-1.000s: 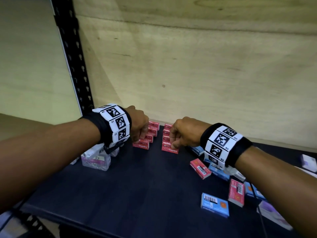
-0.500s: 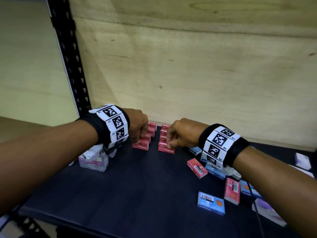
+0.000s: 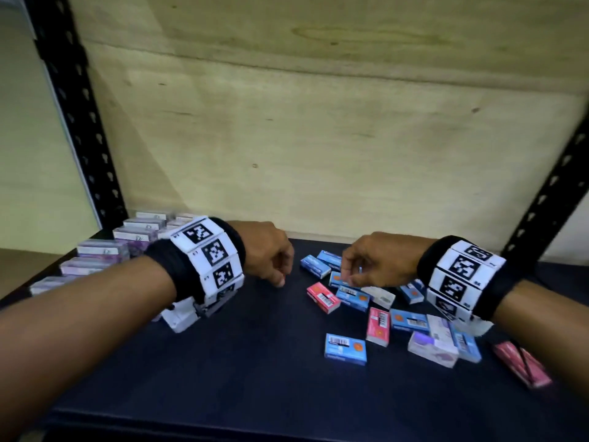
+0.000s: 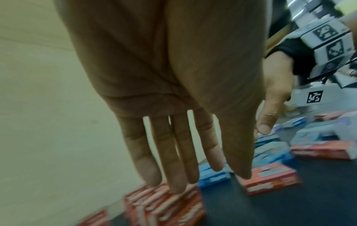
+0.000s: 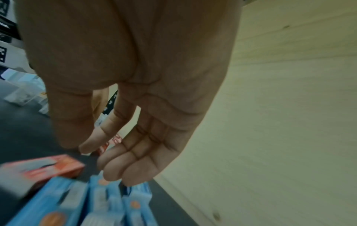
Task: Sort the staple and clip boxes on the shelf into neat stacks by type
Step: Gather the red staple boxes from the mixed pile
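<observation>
Head view: both hands off red stacks, moved right since earlier frame. Left hand (image 3: 266, 252) empty, over bare dark shelf (image 3: 255, 378). Right hand (image 3: 371, 266) over loose blue boxes (image 3: 345, 348) and red boxes (image 3: 322, 297), right half of shelf. Purple boxes (image 3: 98, 250) lined far left.
Left wrist: fingers (image 4: 173, 160) straight, grip released, above red stacks (image 4: 164, 206).
Right wrist: fingers (image 5: 123, 165) relaxed, holding nothing, just above blue boxes.

Pale plywood back panel (image 3: 318, 148), black perforated uprights (image 3: 76, 122), perhaps steel.
</observation>
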`<state>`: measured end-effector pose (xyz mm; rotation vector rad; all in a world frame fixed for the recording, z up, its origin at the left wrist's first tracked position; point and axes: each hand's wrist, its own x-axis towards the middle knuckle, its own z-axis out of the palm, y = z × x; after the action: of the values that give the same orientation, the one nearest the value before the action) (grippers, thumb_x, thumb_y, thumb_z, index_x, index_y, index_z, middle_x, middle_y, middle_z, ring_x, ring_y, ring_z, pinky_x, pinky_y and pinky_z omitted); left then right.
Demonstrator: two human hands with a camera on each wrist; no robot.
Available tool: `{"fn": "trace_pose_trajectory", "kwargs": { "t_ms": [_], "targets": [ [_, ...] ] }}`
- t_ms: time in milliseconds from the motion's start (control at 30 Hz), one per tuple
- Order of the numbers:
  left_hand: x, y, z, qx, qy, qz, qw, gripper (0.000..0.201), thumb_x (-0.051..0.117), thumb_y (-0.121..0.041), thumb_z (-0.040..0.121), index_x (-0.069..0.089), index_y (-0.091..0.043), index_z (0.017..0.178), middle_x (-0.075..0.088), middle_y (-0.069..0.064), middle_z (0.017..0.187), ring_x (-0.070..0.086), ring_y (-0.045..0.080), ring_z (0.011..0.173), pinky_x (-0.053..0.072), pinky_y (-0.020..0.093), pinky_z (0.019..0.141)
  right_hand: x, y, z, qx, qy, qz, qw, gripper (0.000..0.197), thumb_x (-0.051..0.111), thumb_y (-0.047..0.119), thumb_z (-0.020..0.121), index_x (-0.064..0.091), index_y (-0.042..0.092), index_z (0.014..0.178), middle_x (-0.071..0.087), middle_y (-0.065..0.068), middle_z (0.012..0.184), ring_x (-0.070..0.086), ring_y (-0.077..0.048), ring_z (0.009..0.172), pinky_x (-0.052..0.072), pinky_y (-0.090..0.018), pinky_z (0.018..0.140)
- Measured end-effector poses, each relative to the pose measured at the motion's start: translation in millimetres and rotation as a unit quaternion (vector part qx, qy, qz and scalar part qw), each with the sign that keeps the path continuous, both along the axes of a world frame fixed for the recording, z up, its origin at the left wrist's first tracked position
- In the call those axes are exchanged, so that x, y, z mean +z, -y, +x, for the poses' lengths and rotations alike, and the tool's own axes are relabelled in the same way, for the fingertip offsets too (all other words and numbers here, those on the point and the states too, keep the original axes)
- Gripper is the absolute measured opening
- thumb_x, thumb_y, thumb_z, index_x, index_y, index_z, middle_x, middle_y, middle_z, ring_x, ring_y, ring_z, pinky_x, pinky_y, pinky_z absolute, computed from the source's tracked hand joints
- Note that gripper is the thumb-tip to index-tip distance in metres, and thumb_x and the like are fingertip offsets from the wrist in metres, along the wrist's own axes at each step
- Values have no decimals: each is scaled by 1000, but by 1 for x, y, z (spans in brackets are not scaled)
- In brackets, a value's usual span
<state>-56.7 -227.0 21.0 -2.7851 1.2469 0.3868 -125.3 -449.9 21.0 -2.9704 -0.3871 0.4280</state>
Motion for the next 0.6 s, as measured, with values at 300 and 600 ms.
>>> {"fn": "trace_pose_trajectory", "kwargs": {
  "t_ms": [300,600],
  "targets": [
    [-22,38,-26,-46,5,55,997,55,68,-29,88,48,-33,138,52,1,136,50,23,123,43,36,100,-4,15,-51,-8,-90,-73,993,35,73,21,81,64,38,110,56,11,105,57,-12,94,52,-31,84],
    [-28,48,-20,-54,18,82,995,57,69,-33,87,44,-36,138,59,-2,128,56,23,115,43,33,93,-18,16,-48,0,-56,-91,994,49,83,26,74,60,37,116,50,6,115,55,-16,100,50,-37,88]
  ]
}}
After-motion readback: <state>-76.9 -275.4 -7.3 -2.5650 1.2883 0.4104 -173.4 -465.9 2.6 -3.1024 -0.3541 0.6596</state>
